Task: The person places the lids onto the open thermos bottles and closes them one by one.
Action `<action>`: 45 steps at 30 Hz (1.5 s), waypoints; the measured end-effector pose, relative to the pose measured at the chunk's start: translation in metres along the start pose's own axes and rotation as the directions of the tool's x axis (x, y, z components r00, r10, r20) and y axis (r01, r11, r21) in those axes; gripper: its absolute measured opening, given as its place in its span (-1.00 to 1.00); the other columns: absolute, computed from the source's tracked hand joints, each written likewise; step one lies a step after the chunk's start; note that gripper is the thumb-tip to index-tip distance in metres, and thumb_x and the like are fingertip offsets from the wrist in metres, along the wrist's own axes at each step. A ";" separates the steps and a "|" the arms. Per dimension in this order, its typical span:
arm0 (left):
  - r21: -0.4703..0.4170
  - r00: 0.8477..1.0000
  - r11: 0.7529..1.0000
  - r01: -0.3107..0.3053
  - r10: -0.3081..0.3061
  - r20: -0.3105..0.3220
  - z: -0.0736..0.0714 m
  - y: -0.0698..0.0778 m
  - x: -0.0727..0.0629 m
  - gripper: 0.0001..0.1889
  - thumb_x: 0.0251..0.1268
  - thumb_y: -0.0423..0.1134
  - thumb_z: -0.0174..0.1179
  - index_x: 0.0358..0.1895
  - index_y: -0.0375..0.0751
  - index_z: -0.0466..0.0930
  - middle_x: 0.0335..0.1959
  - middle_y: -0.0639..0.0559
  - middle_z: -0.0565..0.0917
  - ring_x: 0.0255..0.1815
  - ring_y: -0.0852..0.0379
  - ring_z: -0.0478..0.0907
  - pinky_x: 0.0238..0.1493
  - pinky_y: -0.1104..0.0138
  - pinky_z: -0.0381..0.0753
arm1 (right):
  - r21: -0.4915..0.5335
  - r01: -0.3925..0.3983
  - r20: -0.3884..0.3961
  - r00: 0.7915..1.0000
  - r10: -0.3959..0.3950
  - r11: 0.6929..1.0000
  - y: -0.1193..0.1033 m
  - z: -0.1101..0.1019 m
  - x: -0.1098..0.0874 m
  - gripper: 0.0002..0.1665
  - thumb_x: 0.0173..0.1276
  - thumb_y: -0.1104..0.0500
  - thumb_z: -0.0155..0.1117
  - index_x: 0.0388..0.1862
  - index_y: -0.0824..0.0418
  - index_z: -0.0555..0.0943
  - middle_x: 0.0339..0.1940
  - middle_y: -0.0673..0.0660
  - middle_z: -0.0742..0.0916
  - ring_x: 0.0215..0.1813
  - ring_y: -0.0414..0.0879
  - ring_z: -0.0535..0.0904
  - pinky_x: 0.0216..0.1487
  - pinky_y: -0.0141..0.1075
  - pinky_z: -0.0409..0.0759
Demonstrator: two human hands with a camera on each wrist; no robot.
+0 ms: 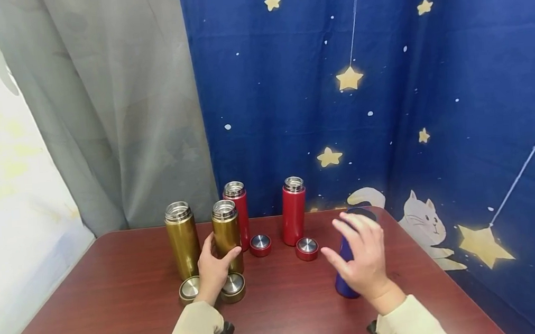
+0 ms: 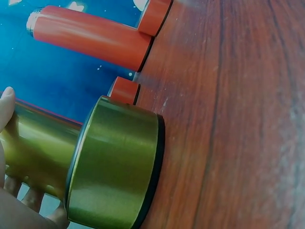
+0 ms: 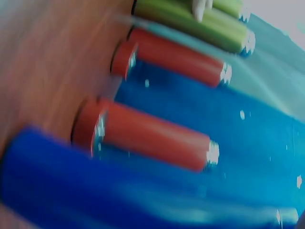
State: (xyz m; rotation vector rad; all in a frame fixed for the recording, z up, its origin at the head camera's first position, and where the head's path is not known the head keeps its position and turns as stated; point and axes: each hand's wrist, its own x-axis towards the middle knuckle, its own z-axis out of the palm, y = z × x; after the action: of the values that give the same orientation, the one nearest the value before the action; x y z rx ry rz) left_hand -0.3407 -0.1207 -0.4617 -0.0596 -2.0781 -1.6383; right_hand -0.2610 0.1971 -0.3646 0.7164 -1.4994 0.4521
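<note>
My left hand (image 1: 213, 270) grips the body of a gold bottle (image 1: 226, 231), thumb on its right side and fingers round the far left. That bottle stands upright with its steel mouth uncovered. Just in front of it lies its gold lid (image 1: 233, 286), large in the left wrist view. To the left is a second uncovered gold bottle (image 1: 183, 248), with another gold lid (image 1: 189, 288) before it. My right hand (image 1: 365, 256), fingers spread, is in front of a blue bottle (image 1: 346, 285) and hides much of it. In the right wrist view the blue bottle (image 3: 95, 186) spans the bottom.
Two uncovered red bottles, one (image 1: 294, 215) in the middle and one (image 1: 242, 211) partly behind the held gold bottle, stand farther back. Red lids (image 1: 261, 245) (image 1: 307, 249) lie in front of them. Curtains hang behind the reddish-brown table (image 1: 281, 319).
</note>
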 end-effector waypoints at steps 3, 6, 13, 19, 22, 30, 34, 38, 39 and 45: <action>0.002 1.000 1.000 0.001 -0.001 0.016 -0.001 0.001 0.001 -0.09 0.00 -0.08 0.52 0.41 -0.26 0.25 0.33 -0.23 0.42 0.30 -0.16 0.40 0.30 0.05 0.36 | 0.070 -0.015 0.014 1.000 0.014 0.997 -0.016 0.012 -0.006 -0.38 0.32 -0.20 0.26 -0.07 0.37 0.66 -0.03 0.31 0.67 -0.04 0.25 0.52 0.14 -0.11 0.35; 0.003 1.000 1.000 0.008 -0.008 0.027 -0.002 0.002 0.002 -0.10 0.00 -0.07 0.51 0.42 -0.23 0.24 0.33 -0.21 0.42 0.30 -0.14 0.40 0.31 0.06 0.35 | 0.143 -0.108 0.108 0.990 0.093 0.984 -0.030 0.024 -0.017 -0.40 0.33 -0.19 0.26 -0.01 0.33 0.64 0.01 0.24 0.66 0.00 0.18 0.52 0.13 -0.15 0.37; 0.010 1.000 1.000 -0.003 0.003 0.030 -0.004 0.004 0.003 -0.09 -0.02 -0.07 0.52 0.41 -0.23 0.25 0.30 -0.23 0.44 0.28 -0.14 0.41 0.29 0.05 0.37 | 0.096 -0.403 0.601 0.753 0.270 0.910 -0.057 0.057 -0.046 -0.31 0.27 -0.27 0.29 0.25 0.08 0.52 0.22 0.07 0.56 0.25 0.01 0.38 0.22 0.04 0.36; 0.020 0.999 1.000 -0.006 0.005 0.039 -0.004 0.003 0.001 -0.11 0.00 -0.10 0.52 0.41 -0.24 0.26 0.31 -0.25 0.44 0.28 -0.17 0.42 0.28 0.01 0.38 | 0.056 -0.513 0.784 0.553 0.281 0.856 -0.074 0.083 -0.060 -0.23 0.16 -0.13 0.45 0.32 0.07 0.47 0.27 0.06 0.52 0.26 0.00 0.34 0.21 0.07 0.35; 0.015 0.999 1.000 -0.017 0.017 0.028 -0.004 0.002 -0.001 -0.12 0.00 -0.14 0.52 0.40 -0.28 0.26 0.30 -0.27 0.44 0.27 -0.20 0.42 0.26 -0.01 0.39 | 0.019 -0.551 0.824 0.480 0.299 0.834 -0.082 0.096 -0.064 -0.25 0.17 -0.13 0.44 0.30 0.12 0.48 0.23 0.08 0.55 0.22 0.02 0.36 0.15 0.08 0.38; 0.018 0.999 1.000 -0.004 0.003 0.049 -0.005 0.002 -0.006 -0.11 0.01 -0.10 0.51 0.41 -0.25 0.24 0.31 -0.26 0.43 0.28 -0.19 0.41 0.26 -0.02 0.39 | -0.147 -0.644 0.886 0.253 0.389 0.751 -0.105 0.120 -0.070 -0.09 0.11 -0.26 0.42 0.32 0.24 0.45 0.18 0.18 0.57 0.14 0.09 0.39 0.07 0.07 0.43; 0.026 0.999 1.000 -0.016 0.015 0.043 -0.005 0.002 -0.006 -0.10 0.00 -0.10 0.52 0.41 -0.27 0.25 0.30 -0.28 0.44 0.27 -0.20 0.42 0.26 -0.03 0.39 | -0.145 -0.701 0.897 0.206 0.392 0.699 -0.114 0.126 -0.072 -0.02 0.12 -0.25 0.43 0.36 0.29 0.38 0.17 0.22 0.57 0.12 0.10 0.40 0.08 0.09 0.44; 0.033 0.999 0.999 -0.018 0.016 0.051 -0.006 0.001 -0.007 -0.08 0.00 -0.09 0.52 0.42 -0.29 0.23 0.28 -0.31 0.45 0.27 -0.22 0.42 0.26 -0.03 0.39 | -0.126 -0.724 0.894 0.213 0.394 0.679 -0.119 0.129 -0.078 0.01 0.10 -0.23 0.45 0.38 0.28 0.34 0.12 0.21 0.59 0.10 0.10 0.41 0.08 0.08 0.42; 0.034 0.998 0.999 -0.015 0.013 0.056 -0.006 0.001 -0.007 -0.08 0.00 -0.08 0.52 0.42 -0.29 0.22 0.28 -0.31 0.45 0.27 -0.21 0.42 0.26 -0.03 0.39 | -0.121 -0.722 0.892 0.221 0.393 0.681 -0.120 0.130 -0.079 0.01 0.09 -0.23 0.46 0.39 0.27 0.34 0.12 0.20 0.59 0.10 0.10 0.42 0.08 0.07 0.43; 0.028 0.998 1.000 -0.011 0.009 0.070 -0.008 0.004 -0.009 -0.08 0.01 -0.08 0.51 0.42 -0.28 0.21 0.28 -0.31 0.44 0.26 -0.20 0.42 0.26 -0.03 0.39 | -0.088 -0.708 0.897 0.249 0.365 0.700 -0.121 0.132 -0.079 -0.06 0.07 -0.20 0.50 0.35 0.18 0.39 0.13 0.14 0.60 0.09 0.05 0.43 0.11 0.00 0.43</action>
State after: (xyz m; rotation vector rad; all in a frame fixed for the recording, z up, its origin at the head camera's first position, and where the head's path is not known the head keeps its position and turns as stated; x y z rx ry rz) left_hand -0.3287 -0.1241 -0.4600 -0.1186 -2.1491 -1.6219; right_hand -0.2803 0.0337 -0.4701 0.6873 -2.7898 1.0171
